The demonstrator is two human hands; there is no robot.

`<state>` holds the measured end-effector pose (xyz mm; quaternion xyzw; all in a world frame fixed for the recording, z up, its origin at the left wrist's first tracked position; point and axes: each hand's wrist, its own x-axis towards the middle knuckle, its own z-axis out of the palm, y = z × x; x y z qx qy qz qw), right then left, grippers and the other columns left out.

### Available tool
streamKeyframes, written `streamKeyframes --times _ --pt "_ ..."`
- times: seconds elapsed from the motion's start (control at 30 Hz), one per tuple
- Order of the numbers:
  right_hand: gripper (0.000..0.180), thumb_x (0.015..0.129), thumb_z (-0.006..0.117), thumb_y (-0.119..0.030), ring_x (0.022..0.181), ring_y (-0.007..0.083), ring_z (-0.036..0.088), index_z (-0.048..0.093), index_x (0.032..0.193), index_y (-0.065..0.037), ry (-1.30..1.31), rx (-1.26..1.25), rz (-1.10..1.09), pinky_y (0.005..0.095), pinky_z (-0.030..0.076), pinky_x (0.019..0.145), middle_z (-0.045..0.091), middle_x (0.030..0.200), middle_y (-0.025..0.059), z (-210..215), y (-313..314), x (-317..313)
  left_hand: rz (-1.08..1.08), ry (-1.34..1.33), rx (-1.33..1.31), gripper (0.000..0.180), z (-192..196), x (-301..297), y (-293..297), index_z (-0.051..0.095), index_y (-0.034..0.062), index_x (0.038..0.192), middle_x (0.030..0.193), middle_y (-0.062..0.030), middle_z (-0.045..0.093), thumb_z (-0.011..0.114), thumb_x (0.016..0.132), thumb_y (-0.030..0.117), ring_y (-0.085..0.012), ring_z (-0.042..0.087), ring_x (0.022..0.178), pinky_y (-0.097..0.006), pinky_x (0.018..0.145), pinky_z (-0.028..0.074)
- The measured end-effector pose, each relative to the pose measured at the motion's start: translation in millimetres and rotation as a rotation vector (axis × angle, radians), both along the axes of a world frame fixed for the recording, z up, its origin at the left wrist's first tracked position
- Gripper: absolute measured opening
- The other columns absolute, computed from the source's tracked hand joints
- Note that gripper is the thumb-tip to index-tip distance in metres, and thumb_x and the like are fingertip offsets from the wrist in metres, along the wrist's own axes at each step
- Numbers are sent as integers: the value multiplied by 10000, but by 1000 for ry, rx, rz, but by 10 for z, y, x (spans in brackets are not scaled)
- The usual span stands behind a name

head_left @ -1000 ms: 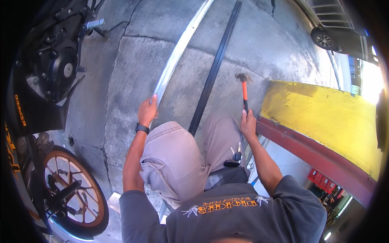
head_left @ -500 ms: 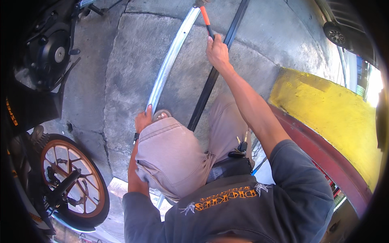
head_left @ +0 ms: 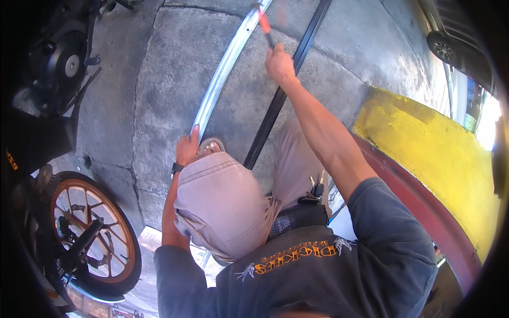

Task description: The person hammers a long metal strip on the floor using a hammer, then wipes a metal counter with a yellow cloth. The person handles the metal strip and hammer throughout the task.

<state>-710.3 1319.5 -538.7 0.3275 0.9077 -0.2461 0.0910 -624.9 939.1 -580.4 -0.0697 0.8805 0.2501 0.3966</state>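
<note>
A long silver metal channel (head_left: 225, 71) runs from beside my knee to the far edge of the picture, with a small dark hole in its far part. My left hand (head_left: 187, 148) grips its near end next to my sandalled foot (head_left: 211, 144). My right hand (head_left: 280, 64) is closed round the black lower handle of a hammer (head_left: 265, 24) with an orange upper shaft. The hammer's head, blurred at the top edge, is over or against the channel's far part; contact cannot be made out.
A black metal bar (head_left: 286, 79) lies on the concrete floor (head_left: 175, 69) right of the channel. On the left stands a motorcycle with a copper-coloured wheel (head_left: 124, 228). At right are a yellow surface (head_left: 424, 127) with a dark red edge and a car wheel (head_left: 441, 47).
The channel and my left hand have shifted slightly away from me. My right hand has moved a little left with the hammer, whose handle is now blurred.
</note>
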Motion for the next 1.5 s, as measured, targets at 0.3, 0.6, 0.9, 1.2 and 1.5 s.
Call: streamKeyframes --times 0.3,0.6,0.9,1.2,1.5 --pt "293 1008 506 -282 843 536 638 460 1044 5 382 -120 -57 594 490 768 651 847 338 647 -297 -280 56 -81 35 909 45 -168 27 703 -66 747 573 -198 637 325 954 734 -334 703 612 -470 700 538" --pt "385 1001 506 -320 1021 505 638 522 1191 14 -66 -56 -50 560 505 902 674 1014 317 518 50 -434 38 -21 -16 942 -2 -69 -14 709 -114 875 780 -320 670 328 944 745 -480 676 872 -532 812 499" --pt "346 1018 527 -341 724 429 645 528 984 4 256 -60 -224 503 460 646 602 725 238 1018 628 1166 76 -91 258 764 752 -293 -73 645 -51 796 764 -186 656 431 977 660 -316 596 693 -460 684 459" --pt "356 1001 531 -337 848 442 665 570 1030 16 21 -50 -403 520 482 740 649 828 265 937 682 2455 18 -63 686 699 3533 -1166 878 372 -25 1464 834 -25 580 705 935 289 -78 550 683 -261 557 467" --pt "359 976 562 -329 962 489 646 584 1078 14 15 -65 -456 549 479 812 667 927 304 935 713 2931 165 -277 767 685 4337 -1064 1017 368 -36 1473 754 14 544 684 891 142 -63 464 460 -234 407 383"
